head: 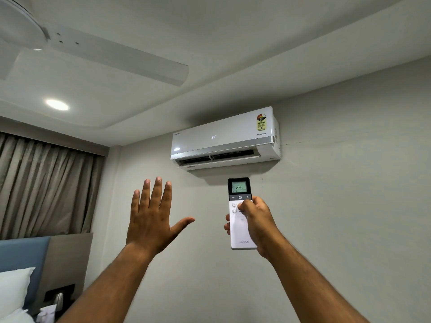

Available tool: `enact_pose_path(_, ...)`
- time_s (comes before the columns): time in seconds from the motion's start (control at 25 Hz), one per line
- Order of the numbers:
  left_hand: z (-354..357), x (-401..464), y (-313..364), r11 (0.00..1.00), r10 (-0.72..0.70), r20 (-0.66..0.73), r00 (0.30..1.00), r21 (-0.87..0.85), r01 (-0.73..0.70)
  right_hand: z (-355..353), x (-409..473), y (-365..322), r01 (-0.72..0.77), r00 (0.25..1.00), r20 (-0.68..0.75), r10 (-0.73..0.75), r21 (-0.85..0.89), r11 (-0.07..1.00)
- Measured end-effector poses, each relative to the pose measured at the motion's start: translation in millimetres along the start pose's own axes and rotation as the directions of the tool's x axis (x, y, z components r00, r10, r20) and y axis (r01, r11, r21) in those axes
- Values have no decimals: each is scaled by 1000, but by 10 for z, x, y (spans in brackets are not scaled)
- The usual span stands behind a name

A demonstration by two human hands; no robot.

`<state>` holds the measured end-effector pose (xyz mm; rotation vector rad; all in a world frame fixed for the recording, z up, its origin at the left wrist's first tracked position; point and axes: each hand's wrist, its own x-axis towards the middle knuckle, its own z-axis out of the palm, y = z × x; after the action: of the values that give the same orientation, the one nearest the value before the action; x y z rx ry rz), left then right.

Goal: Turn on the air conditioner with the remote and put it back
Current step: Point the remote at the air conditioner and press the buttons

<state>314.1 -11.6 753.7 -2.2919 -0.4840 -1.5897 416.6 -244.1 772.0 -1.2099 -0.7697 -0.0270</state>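
A white wall-mounted air conditioner (225, 138) hangs high on the grey wall. Its front panel shows 24 and its lower flap stands open. Just below it, my right hand (255, 220) holds a white remote (240, 231) upright, pointed at the unit. The remote's screen reads 24, and my thumb rests on the buttons under the power key. My left hand (151, 215) is raised to the left of the remote, palm forward, fingers spread, holding nothing.
A white ceiling fan (100, 50) and a lit recessed light (57, 104) are overhead at left. Brown curtains (44, 183) hang at left. Below them are a blue headboard (21, 255), a white pillow (14, 290) and a bedside spot with small items (56, 301).
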Motion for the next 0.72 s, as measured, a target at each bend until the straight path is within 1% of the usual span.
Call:
enact_pose_path(0.48,89,-32,-31,999,-20,-5,1000,-32,20,53,-15,84,-47,999,22,46,33,998)
enact_pose_path(0.6,113,-50,-51,994,-57,-2,998,-89,57,111,-26,108,-83,996,34,81,51,995)
enact_pose_path(0.72,83,-31,-10,966,-138,41,990,-214,143,197,-68,108,-107,994,48,103,89,990)
